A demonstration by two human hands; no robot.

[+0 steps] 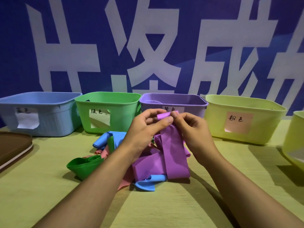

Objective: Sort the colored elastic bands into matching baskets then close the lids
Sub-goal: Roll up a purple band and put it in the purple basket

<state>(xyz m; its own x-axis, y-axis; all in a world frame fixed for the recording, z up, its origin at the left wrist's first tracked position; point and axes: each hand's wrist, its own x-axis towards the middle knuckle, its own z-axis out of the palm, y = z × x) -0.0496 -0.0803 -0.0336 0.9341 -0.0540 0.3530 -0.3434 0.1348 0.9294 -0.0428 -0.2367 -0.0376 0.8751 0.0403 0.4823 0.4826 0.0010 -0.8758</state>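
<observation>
My left hand (146, 129) and my right hand (190, 127) both pinch the top end of a purple elastic band (174, 155), which hangs down onto a pile on the table. The pile holds blue bands (102, 140), a green band (83, 167) and pink bands (103, 153). Behind the pile stand a blue basket (49, 99), a green basket (107, 100), a purple basket (185, 102) and a yellow-green basket (243, 104) with a pink label. My hands are just in front of the purple basket.
A brown lid (13, 145) lies at the table's left edge. Another yellow-green basket (294, 137) is cut off at the right edge. A blue wall with large white characters stands right behind the baskets.
</observation>
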